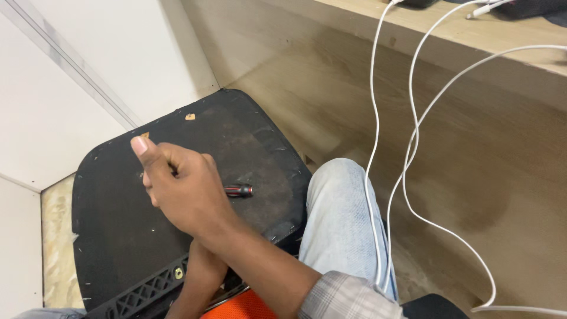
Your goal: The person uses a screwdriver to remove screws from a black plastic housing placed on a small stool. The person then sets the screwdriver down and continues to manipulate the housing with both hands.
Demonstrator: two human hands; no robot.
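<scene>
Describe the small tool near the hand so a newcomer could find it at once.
Find the big black upturned seat base at lower left. On its dusty fabric, just right of the right hand, lies a short screwdriver. Its black-and-red handle is the only glossy, coloured thing there.

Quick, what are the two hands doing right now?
Right hand: curled shut on the black and red screwdriver, over the black chair seat.
Left hand: hidden under the right arm, so its grip cannot be told.
</scene>
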